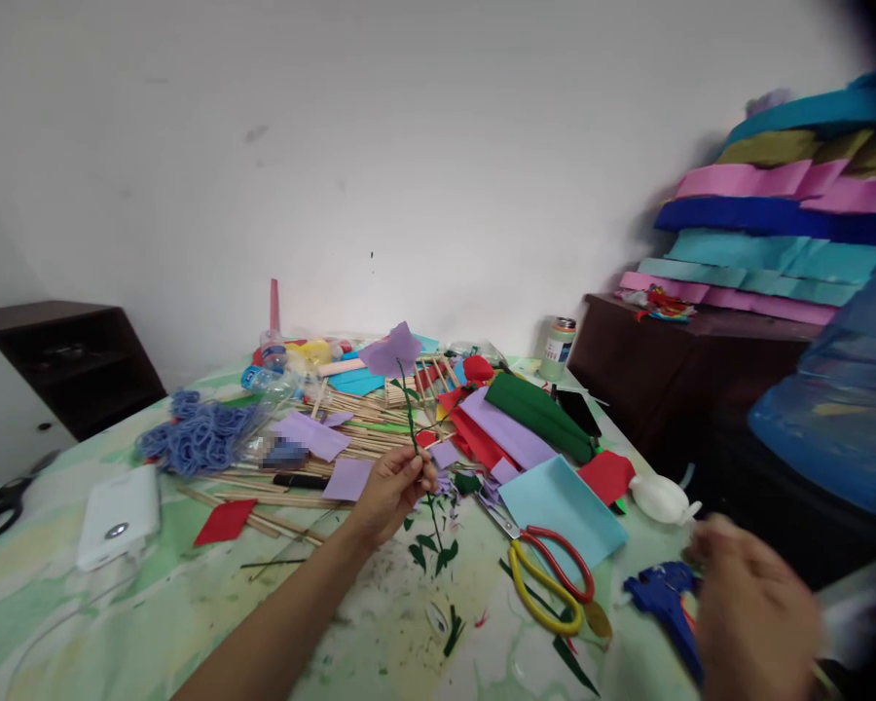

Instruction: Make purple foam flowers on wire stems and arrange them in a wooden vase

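Note:
My left hand (398, 492) is closed around the thin green stem of a paper flower (392, 350). The flower's purple head is at the top, and small green leaves show along the stem above and below my fingers. At the right edge, my right hand (759, 608) is smeared by motion, so I cannot tell whether its fingers hold anything. A blue glue gun (664, 604) lies on the table right beside it, partly hidden by it. Between my hands lie scissors (547, 594) with red and yellow handles and a light blue paper sheet (565, 511).
Thin wooden sticks (350, 419), purple and red paper pieces and a green roll (540, 417) cover the table's middle. To the left are blue yarn (197, 433), a white power bank (119, 516) and black scissors (4, 506). A jar (557, 350) stands at the back.

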A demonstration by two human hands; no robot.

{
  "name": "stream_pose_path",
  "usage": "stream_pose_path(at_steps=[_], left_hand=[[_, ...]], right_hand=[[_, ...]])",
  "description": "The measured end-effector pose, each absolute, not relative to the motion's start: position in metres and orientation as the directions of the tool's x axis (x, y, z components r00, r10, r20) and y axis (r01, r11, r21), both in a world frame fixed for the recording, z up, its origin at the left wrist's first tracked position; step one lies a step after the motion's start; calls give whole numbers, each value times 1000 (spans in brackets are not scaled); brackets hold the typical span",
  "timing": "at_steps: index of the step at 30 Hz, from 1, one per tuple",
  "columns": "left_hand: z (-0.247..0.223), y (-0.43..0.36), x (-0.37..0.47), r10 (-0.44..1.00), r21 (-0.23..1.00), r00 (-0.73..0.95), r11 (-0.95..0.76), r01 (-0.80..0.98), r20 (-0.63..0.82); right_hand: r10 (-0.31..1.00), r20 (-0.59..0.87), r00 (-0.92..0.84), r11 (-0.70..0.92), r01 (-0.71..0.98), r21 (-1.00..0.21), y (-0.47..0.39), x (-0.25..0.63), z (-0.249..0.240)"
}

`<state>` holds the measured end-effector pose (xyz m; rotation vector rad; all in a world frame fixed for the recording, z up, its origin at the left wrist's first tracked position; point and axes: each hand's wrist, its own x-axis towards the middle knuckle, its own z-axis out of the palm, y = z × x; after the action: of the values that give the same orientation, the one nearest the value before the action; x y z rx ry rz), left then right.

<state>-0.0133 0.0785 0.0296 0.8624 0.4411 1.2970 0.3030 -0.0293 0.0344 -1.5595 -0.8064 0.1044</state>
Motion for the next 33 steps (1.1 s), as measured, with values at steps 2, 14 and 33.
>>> stream_pose_path(at_steps=[2, 14, 33], left_hand=[[28, 77, -12, 950, 764, 265, 45, -644, 167], [26, 71, -7, 924, 795, 353, 100, -598, 149], [17, 63, 2, 882, 776, 455, 199, -599, 124]], right_hand=[[616, 378, 692, 45, 448, -893, -20, 271, 37], [824, 547, 146, 348, 632, -693, -2, 165, 52], [953, 292, 76, 297, -76, -952, 57, 142, 55]])
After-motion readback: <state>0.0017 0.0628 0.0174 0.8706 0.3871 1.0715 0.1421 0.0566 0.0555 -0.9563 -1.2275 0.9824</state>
